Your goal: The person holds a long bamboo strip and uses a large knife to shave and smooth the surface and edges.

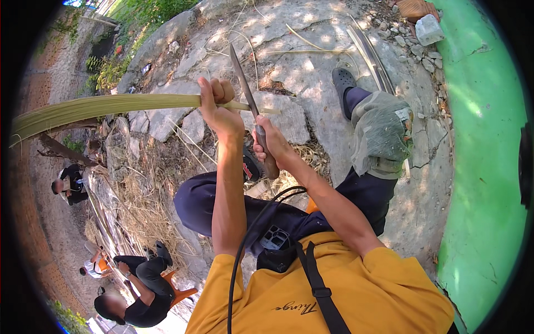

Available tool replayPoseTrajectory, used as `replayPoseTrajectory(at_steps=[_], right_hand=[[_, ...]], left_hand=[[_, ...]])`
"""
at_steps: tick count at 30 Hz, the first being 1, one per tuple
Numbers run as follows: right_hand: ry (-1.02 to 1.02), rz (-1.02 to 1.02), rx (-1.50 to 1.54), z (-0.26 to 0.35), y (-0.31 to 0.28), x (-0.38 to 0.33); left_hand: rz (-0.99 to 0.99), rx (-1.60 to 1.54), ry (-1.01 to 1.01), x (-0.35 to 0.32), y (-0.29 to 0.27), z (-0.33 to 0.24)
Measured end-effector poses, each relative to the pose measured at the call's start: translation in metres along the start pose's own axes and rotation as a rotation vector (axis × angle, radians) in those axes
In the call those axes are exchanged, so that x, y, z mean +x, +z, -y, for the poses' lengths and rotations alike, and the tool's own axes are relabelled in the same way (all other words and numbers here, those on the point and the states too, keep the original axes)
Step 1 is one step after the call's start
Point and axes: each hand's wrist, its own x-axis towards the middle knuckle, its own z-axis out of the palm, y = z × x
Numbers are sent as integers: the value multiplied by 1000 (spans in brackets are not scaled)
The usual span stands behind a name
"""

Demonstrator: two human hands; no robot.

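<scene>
My left hand point(221, 111) is closed around a long, flat green bamboo strip point(128, 103), its thumb pointing up. From there the strip runs far off to the left, widening toward the picture's edge. Its short, narrow end pokes out to the right of my fist and crosses the knife. In my right hand point(272, 142) is a knife with a long, narrow dark blade point(242, 78) pointing up and away from me. The butt of its wooden handle point(271, 167) sticks out below my fingers. Whether the blade's edge presses into the strip, I cannot tell.
Thin peeled strips point(311, 51) and longer slats point(371, 58) lie on cracked concrete. A cloth pad point(382, 133) covers my right knee. Straw-like shavings point(142, 206) heap at left, near a seated person point(146, 289) and others. At right stands a green wall point(484, 167).
</scene>
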Motion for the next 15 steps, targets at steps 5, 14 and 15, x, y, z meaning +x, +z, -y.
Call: replayPoseTrajectory(at_steps=[5, 14, 15], right_hand=[[-10, 173, 80, 10, 15, -14], [-59, 59, 37, -17, 2, 8], [-46, 47, 64, -14, 8, 5]], left_hand=[[5, -76, 9, 3, -4, -1], [-61, -84, 42, 7, -14, 0], [-64, -82, 42, 6, -16, 0]])
